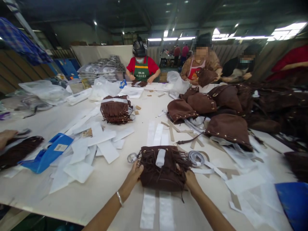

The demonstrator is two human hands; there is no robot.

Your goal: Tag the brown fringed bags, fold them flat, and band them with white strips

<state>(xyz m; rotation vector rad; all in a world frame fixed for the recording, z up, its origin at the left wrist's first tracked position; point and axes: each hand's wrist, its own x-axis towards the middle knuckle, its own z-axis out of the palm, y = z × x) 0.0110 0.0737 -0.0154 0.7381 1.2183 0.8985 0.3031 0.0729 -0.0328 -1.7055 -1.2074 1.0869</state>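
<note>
Left hand (135, 171) and right hand (190, 179) on fringed bag's (166, 176) opposite sides

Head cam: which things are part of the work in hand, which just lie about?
In hand: fringed bag, held by left hand and right hand; white strip on it; metal ring at its edge.
Lying about: second fringed bag; pile of brown bags; blue plastic piece; loose white sheets; coiled strap.
</note>
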